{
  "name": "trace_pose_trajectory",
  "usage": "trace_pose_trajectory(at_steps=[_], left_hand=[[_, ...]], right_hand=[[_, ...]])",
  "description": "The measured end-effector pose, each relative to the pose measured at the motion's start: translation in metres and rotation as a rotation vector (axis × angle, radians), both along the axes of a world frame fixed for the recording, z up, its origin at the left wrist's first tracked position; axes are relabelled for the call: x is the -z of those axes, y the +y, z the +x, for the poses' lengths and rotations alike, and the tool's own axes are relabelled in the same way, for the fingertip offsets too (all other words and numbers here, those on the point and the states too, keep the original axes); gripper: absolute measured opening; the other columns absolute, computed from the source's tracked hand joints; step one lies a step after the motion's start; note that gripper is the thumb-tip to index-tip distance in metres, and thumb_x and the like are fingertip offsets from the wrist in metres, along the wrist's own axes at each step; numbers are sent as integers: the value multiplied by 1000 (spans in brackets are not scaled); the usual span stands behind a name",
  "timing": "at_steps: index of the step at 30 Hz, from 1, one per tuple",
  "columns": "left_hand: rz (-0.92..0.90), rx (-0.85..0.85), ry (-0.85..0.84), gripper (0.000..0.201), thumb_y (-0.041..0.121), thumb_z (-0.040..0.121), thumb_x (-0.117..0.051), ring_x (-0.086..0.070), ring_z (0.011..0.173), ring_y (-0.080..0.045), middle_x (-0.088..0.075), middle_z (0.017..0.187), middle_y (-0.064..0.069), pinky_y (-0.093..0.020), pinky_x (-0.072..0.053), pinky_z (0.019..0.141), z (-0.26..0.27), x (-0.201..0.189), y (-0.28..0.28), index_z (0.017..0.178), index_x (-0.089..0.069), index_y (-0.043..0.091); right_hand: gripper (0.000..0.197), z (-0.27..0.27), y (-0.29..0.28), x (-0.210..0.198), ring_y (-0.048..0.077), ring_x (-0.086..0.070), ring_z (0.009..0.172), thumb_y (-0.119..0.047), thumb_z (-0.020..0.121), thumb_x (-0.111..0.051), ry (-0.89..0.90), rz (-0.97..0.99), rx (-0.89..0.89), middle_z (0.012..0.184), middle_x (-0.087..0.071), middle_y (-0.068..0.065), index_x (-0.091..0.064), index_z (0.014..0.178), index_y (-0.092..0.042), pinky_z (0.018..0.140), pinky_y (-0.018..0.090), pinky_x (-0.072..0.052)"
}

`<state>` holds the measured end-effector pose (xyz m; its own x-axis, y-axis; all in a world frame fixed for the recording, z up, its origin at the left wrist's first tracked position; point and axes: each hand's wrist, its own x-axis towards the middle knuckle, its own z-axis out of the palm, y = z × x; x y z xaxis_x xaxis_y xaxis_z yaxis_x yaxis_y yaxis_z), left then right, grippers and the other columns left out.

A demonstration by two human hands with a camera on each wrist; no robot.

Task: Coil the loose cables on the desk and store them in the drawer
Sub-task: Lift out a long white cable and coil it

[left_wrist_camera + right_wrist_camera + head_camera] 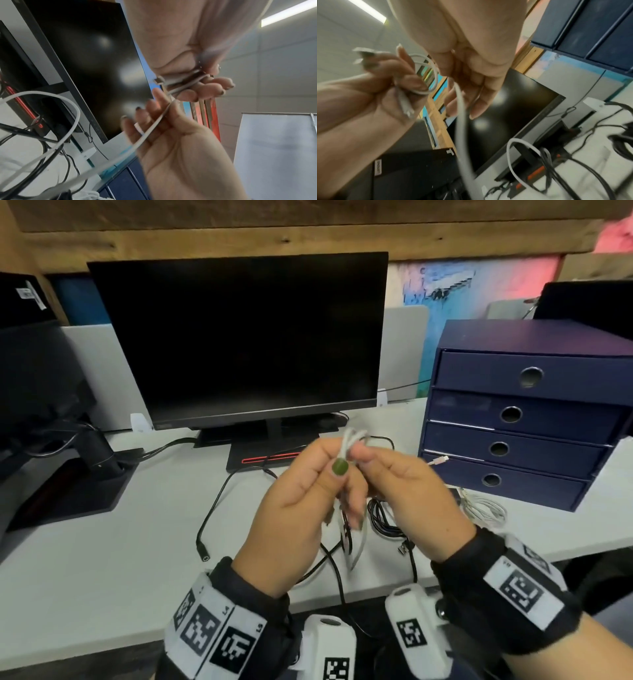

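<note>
White desk (102, 559) under a wooden shelf, dark monitor (239, 337) at the back. Raised above it, left hand (294, 501) curled round a small bundle of white cable (352, 440), loops gathered at the fingertips, thumb clamped on top. Right hand (407, 484) just beside, fingers bent, pinching a strand of the same cable and seemingly feeding it onto the loops. Below the fingers, a loose white tail hanging down toward the desk edge, so probably mid-coil, not finished. Under and just right of the hands, a bundle of black cable (383, 518) lying on the desk, apparently gathered already. Left of the fingers, a thin black lead (212, 508) trailing uncoiled across the surface. Farther right, another white cable (486, 508) heaped at the foot of a navy drawer unit (534, 344). All four drawers pushed in; a pink plug tip (438, 461) poking from the seam above the lowest one. By this evidence, little stored yet: first cable underway, others waiting, drawer still to open.
</note>
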<state>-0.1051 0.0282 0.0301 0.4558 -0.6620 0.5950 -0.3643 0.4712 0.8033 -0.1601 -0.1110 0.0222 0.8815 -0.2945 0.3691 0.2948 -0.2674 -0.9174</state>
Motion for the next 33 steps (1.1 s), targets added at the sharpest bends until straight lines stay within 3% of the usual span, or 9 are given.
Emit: trace_pose_trajectory(at_steps=[2,6,9,12,14,17,21,25,33], left_hand=[[-72,-48,40,25,26,96,-38,-63,66,-17,-68,76,-2,-25,-46,55,4,-3,2,107,-53,10],[-126,-84,124,20,24,98,-33,-64,111,-26,-70,112,-10,-31,-52,90,15,-1,9,104,-48,13],[-105,-157,155,17,24,98,-33,-59,120,-22,-67,122,-6,-34,-47,95,21,4,9,102,-47,14],[-81,-171,181,18,26,101,-35,-58,121,-16,-66,124,-1,-35,-40,103,22,8,7,104,-46,13],[-28,-219,133,19,27,99,-34,-57,120,-9,-67,122,4,-22,-42,100,21,9,7,104,-47,14],[154,-342,-112,20,34,99,-32,-59,112,3,-69,113,16,-5,-42,83,23,14,7,106,-46,22],[375,-458,-340,19,29,100,-36,-62,81,0,-66,84,17,-10,-44,66,29,22,7,111,-52,29],[337,-422,-312,25,28,102,-36,-57,65,-6,-61,71,7,-13,-43,59,30,20,11,107,-61,28],[283,-181,-207,30,38,97,-37,-42,59,-11,-44,57,7,-27,-39,61,18,9,9,96,-61,20]], right_hand=[[31,1,6,12,29,-64,65,-27,99,-41,93,62,-136,67,-65,6,-66,109,-12,74,39,-55],[35,-2,17,29,21,-57,49,-30,100,-37,245,62,-346,54,-47,6,-58,125,-17,85,46,-54],[33,-6,23,28,13,-43,44,-38,101,-35,345,-103,-364,53,-38,0,-53,128,-38,65,33,-56],[36,-9,25,18,-4,-43,45,-36,101,-33,410,-417,-269,44,-44,-20,-46,134,-40,53,8,-36],[33,-11,27,11,-18,-45,53,-36,101,-33,405,-561,-244,46,-45,-37,-55,127,-33,57,6,-34],[29,-15,24,2,-3,-49,58,-44,97,-40,350,-686,-179,56,-51,-19,-61,86,-26,58,17,-35],[15,-25,17,-16,5,-50,57,-42,87,-59,273,-733,-78,60,-57,-18,-68,98,-34,55,18,-39],[8,-30,4,-32,9,-55,62,-36,84,-63,111,-604,42,69,-63,-8,-71,85,-37,57,21,-45],[16,-9,-10,-37,2,-55,64,-16,82,-69,-154,-256,135,70,-62,-11,-76,94,-24,63,14,-47]])
